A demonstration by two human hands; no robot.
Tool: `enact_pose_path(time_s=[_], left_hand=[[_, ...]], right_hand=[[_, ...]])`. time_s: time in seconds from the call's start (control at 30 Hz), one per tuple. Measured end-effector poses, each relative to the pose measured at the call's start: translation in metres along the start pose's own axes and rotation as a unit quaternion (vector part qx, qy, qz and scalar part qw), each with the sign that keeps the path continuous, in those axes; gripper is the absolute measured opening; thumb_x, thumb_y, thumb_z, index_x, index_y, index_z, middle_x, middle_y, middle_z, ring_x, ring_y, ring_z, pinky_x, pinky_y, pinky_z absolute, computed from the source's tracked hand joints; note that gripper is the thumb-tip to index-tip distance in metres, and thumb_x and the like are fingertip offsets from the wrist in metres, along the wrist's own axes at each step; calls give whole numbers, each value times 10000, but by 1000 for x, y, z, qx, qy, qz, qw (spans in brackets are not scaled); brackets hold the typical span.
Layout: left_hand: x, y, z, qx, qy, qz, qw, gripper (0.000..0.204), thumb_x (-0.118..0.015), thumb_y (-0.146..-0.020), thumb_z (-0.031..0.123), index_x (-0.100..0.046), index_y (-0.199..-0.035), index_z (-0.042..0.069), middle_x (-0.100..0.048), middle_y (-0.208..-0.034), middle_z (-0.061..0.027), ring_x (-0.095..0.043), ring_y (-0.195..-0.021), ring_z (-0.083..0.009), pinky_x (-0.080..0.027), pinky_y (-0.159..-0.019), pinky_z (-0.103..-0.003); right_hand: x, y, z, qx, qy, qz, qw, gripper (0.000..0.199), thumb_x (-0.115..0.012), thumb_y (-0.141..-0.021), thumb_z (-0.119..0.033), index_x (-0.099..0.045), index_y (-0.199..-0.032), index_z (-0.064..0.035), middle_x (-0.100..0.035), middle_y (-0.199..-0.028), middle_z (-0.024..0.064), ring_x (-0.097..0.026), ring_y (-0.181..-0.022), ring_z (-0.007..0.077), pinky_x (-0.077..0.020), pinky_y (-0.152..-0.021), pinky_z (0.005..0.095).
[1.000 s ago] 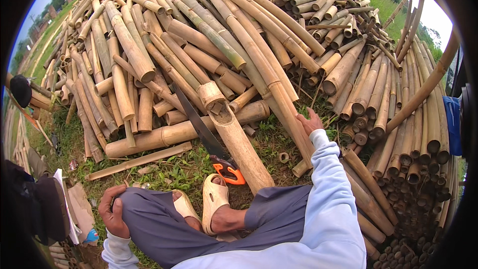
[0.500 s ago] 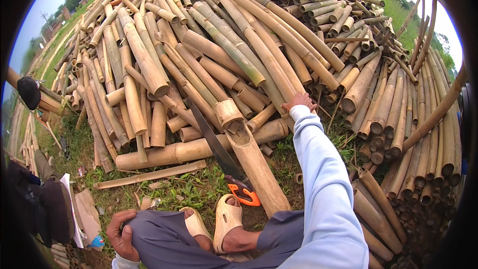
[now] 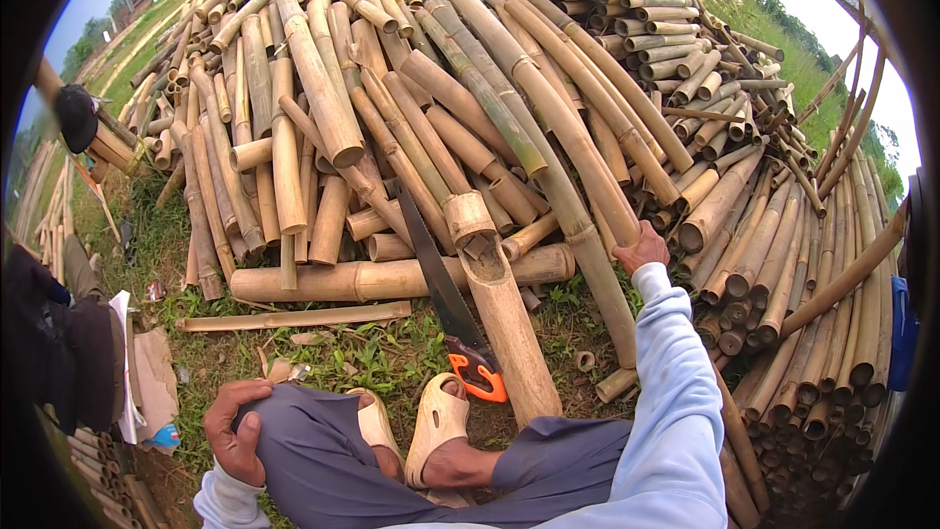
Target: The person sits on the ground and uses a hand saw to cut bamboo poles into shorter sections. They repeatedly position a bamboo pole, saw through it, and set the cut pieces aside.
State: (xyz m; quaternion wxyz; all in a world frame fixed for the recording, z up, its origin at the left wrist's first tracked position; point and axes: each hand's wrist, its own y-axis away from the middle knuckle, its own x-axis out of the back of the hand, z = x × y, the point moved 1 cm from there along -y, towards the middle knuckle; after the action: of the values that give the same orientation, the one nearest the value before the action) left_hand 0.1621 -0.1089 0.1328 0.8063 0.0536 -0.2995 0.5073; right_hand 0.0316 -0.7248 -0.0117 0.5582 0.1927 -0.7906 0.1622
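With my right arm stretched forward, my right hand [image 3: 642, 249] is closed round the near end of a long bamboo pole [image 3: 578, 152], whose far part lies up on the heap. Another long bamboo pole [image 3: 595, 279] slopes down just left of that hand to the ground. My left hand [image 3: 235, 428] rests on my left knee, its thumb apart from the fingers and nothing in it. Between my sandals and the heap lies a hand saw [image 3: 446, 304] with an orange and black handle. It rests beside a thick bamboo piece [image 3: 514, 348] with a scooped-out notch.
A big heap of cut bamboo [image 3: 323, 108] rises in front. A thick bamboo log [image 3: 333, 283] lies crosswise at its foot, with a split strip [image 3: 294, 317] nearer me. More stacked bamboo [image 3: 842, 333] stands at the right. Cardboard [image 3: 155, 382] and dark cloth lie at the left.
My right hand has moved right and slightly nearer, swinging the pole's end away from the pole beside it. My left hand stays on the knee. The whole view has shifted a little.
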Motion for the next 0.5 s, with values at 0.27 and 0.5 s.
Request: enact_pose_path(time_s=[0.27, 0.5], left_hand=[[16, -33, -21, 46, 82, -52, 994, 300, -642, -965, 192, -699, -1147, -40, -750, -1035, -123, -700, -961, -198, -526, -914, -330], [36, -143, -103, 38, 197, 85, 976, 316, -623, -1038, 276, -700, -1169, -2, -761, -1010, -74, -706, -912, -145, -530, -837, -277]], right_hand=[[36, 63, -22, 176, -108, 38, 978, 532, -797, -632, -268, -612, -1069, -28, -701, -950, 234, -690, -912, 444, -544, -818, 493], [53, 115, -37, 307, -122, 17, 944, 519, -791, -648, -152, -603, -1113, -17, -654, -955, 222, -670, -902, 439, -538, -812, 477]])
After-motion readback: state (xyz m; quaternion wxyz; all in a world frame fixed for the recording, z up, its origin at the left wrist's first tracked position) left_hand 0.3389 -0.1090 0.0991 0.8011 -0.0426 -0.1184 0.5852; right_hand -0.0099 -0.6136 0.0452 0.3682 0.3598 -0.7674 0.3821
